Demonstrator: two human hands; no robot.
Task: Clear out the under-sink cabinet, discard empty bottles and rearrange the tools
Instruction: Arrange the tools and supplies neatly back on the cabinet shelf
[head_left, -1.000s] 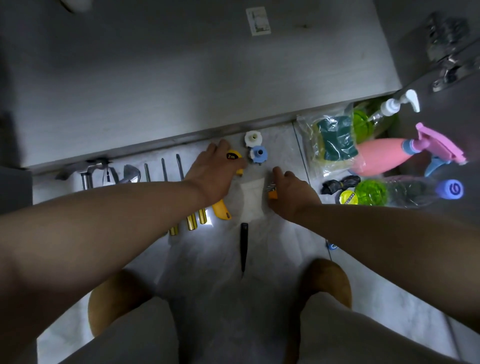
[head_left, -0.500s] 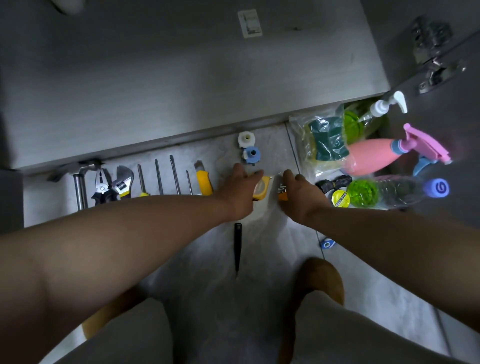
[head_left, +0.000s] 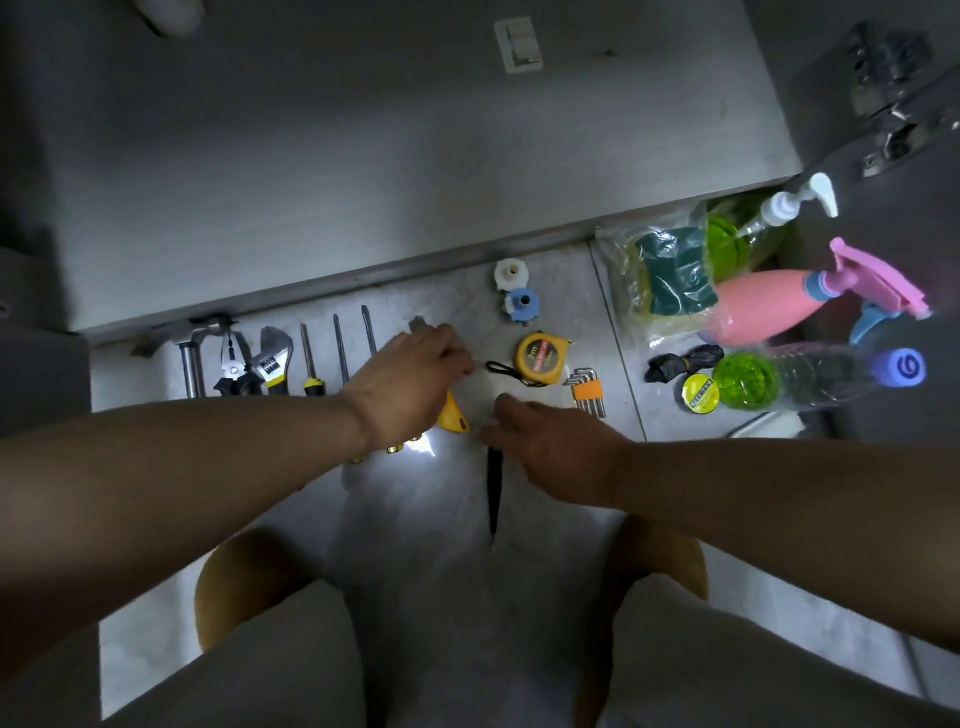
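Tools lie in a row on the floor by the cabinet: a hammer (head_left: 189, 358), pliers (head_left: 231, 364), a wrench (head_left: 272, 358), screwdrivers (head_left: 311, 364) and a yellow utility knife (head_left: 453, 415). A yellow tape measure (head_left: 540, 353) and hex keys (head_left: 587, 387) lie free to the right. Between my hands is a small white packet (head_left: 485, 387). My left hand (head_left: 410, 379) pinches its upper left corner with curled fingers. My right hand (head_left: 550, 441) rests its fingertips on the packet's lower edge, above a black pointed tool (head_left: 493, 493).
White (head_left: 506, 273) and blue (head_left: 519, 304) fittings sit near the cabinet's closed door (head_left: 363, 156). At right lie a sponge bag (head_left: 670, 270), a pump bottle (head_left: 779, 208), a pink spray bottle (head_left: 763, 306), a clear blue-capped bottle (head_left: 810, 374) and a yellow roll (head_left: 701, 393). My knees fill the bottom.
My left hand let go of the tape measure and my right hand let go of the hex keys; both now lie on the floor. Both hands moved down onto the white packet.
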